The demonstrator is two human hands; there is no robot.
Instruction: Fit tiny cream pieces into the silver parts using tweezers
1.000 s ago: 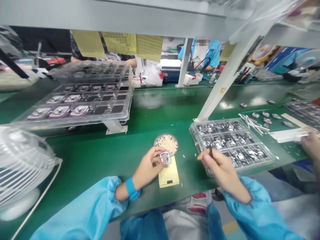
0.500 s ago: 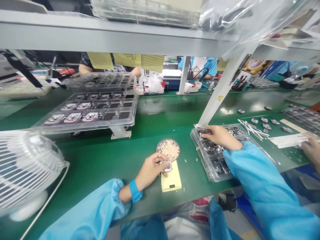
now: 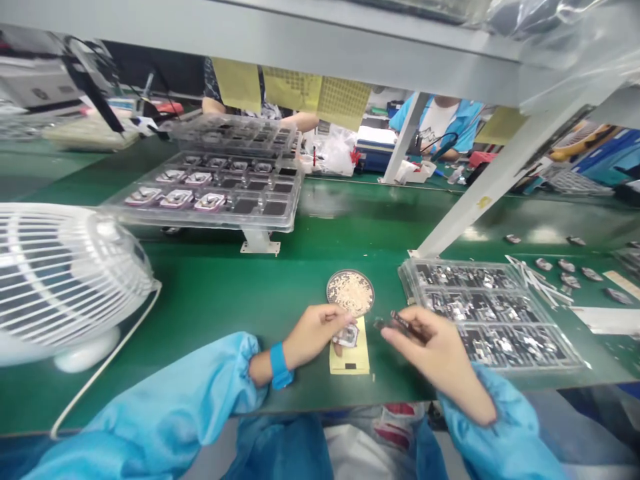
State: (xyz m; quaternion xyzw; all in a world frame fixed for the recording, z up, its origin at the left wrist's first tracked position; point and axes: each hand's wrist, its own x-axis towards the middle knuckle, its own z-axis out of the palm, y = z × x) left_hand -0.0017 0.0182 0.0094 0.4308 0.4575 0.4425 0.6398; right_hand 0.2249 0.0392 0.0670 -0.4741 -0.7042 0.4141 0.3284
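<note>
Above a yellow pad point(image 3: 350, 363), my left hand point(image 3: 313, 340) pinches a small squarish silver-and-white casing point(image 3: 347, 335), like a watch case. My right hand point(image 3: 434, 347) is to the right of it, closed on dark tweezers point(image 3: 401, 320). A small dark part point(image 3: 381, 324) shows by the right fingertips, too blurred to name; whether the tweezers grip it I cannot tell. Just beyond the left hand lies a round dish point(image 3: 350, 293) of tiny beige pieces. A clear compartment tray point(image 3: 493, 313) of small shiny metal parts lies to the right of my right hand.
A white fan point(image 3: 70, 280) stands at left. Clear trays point(image 3: 210, 193) holding several casings rest on a raised stand behind it. A slanted white post point(image 3: 480, 193) rises behind the parts tray. White strips point(image 3: 537, 280) and loose casings point(image 3: 567, 267) lie at right. People sit across the bench.
My right hand has come from the parts tray leftward toward the casing, now with tweezers in plain view. My left hand keeps the casing over the pad. The camera view has shifted.
</note>
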